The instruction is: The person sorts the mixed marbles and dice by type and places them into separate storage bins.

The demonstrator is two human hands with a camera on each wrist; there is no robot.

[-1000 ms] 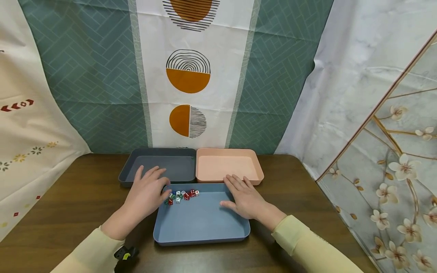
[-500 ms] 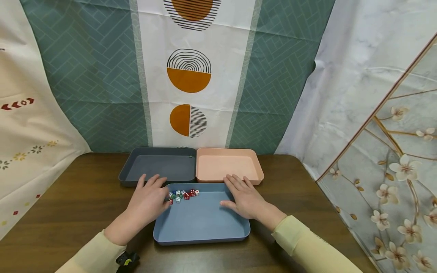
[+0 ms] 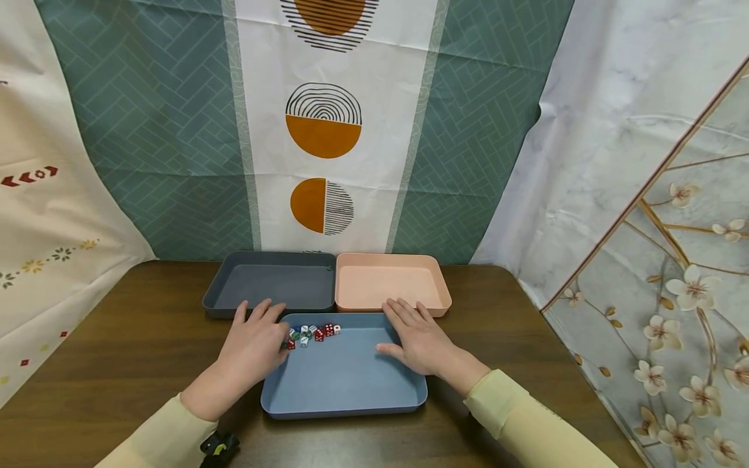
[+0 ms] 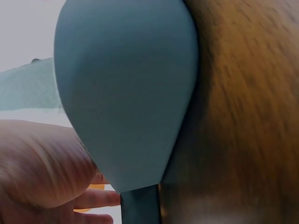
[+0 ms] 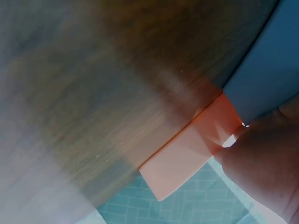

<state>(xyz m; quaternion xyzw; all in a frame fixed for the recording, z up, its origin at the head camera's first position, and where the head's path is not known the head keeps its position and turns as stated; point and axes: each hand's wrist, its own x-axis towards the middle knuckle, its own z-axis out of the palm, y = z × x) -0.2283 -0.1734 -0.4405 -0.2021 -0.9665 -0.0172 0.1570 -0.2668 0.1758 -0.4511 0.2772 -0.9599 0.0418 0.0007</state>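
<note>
Several small dice (image 3: 318,335), in red, white and green, lie in a loose cluster at the far left corner of the blue tray (image 3: 345,377). My left hand (image 3: 248,348) reaches over that tray's left rim, with thumb and index finger right beside the leftmost dice; I cannot tell if they pinch one. Its other fingers spread toward the dark grey tray. Across from it, my right hand (image 3: 418,341) rests over the right rim of the blue tray with its fingers extended, their tips near the pink tray's front edge. Both wrist views show mostly tray sides and part of each palm.
Behind the blue tray stand a dark grey tray (image 3: 272,283) and a pink tray (image 3: 389,279), side by side. A tiny green piece (image 3: 329,268) lies at the dark tray's far right corner. Patterned cloths (image 3: 193,130) hang behind the wooden table (image 3: 146,338).
My left hand has moved slightly down and its thumb and index finger have closed in on the leftmost dice. The right hand keeps its place on the tray.
</note>
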